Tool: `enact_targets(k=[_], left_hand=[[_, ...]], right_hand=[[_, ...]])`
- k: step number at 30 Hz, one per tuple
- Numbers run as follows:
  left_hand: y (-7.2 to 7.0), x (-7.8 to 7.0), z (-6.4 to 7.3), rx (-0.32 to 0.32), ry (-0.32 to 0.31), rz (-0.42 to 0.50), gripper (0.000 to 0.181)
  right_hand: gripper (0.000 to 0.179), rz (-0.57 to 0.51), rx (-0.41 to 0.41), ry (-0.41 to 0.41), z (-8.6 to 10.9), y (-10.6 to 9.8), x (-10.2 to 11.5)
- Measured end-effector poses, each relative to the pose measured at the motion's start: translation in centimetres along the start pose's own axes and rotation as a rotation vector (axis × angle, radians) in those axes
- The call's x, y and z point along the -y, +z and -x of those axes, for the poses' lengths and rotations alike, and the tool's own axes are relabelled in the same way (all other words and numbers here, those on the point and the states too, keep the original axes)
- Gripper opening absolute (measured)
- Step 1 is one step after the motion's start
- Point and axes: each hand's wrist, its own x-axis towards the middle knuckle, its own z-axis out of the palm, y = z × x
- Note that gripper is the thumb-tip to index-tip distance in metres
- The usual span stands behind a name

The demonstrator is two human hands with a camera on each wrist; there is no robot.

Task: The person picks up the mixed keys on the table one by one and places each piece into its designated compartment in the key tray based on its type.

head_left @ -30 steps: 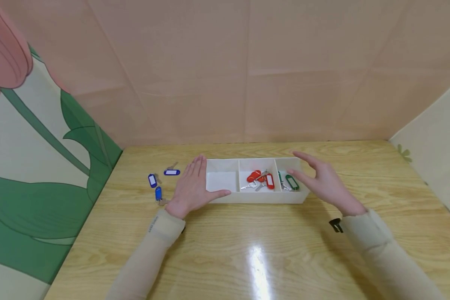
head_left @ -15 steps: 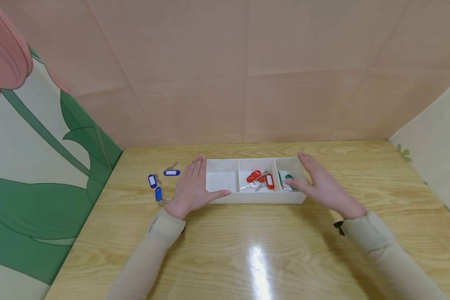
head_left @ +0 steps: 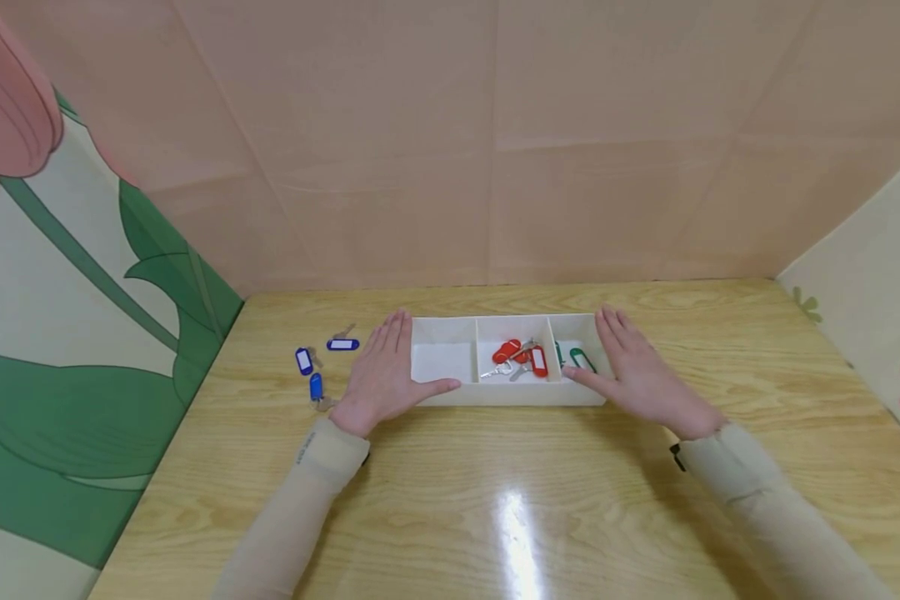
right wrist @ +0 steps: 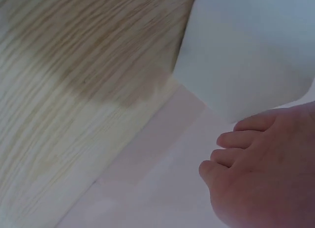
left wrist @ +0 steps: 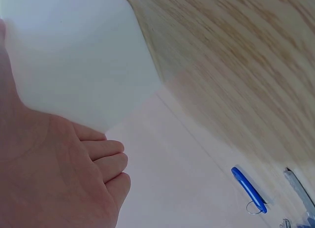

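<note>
A white box with three compartments stands lengthwise on the table between both hands. Against its left end lies the left hand, fingers straight and thumb along the front rim. The right hand rests on the right end in mirror fashion, its thumb over the front corner. Keys with red tags lie in the middle compartment. In the right one are keys with green tags, partly hidden by the thumb. Both wrist views show palm and fingers at the outer face of a box end wall.
Left of the box, three keys with blue tags lie loose on the wooden table. A pink backdrop rises behind the table, with patterned panels at both sides.
The right hand has come in from the right, from just off the box to its right end, and its thumb has lowered to the front corner. The left hand has stayed in place.
</note>
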Motion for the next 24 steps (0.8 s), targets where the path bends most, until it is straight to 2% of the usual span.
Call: enact_targets(k=[7, 24], left_hand=[[0.03, 0.04, -0.04, 0.005, -0.001, 0.004, 0.135], [-0.06, -0.01, 0.05, -0.006, -0.007, 0.014, 0.134]], right_hand=[[0.109, 0.077, 0.010, 0.004, -0.12, 0.36, -0.24], [0.113, 0.128, 0.004, 0.013, -0.02, 0.41, 0.01]])
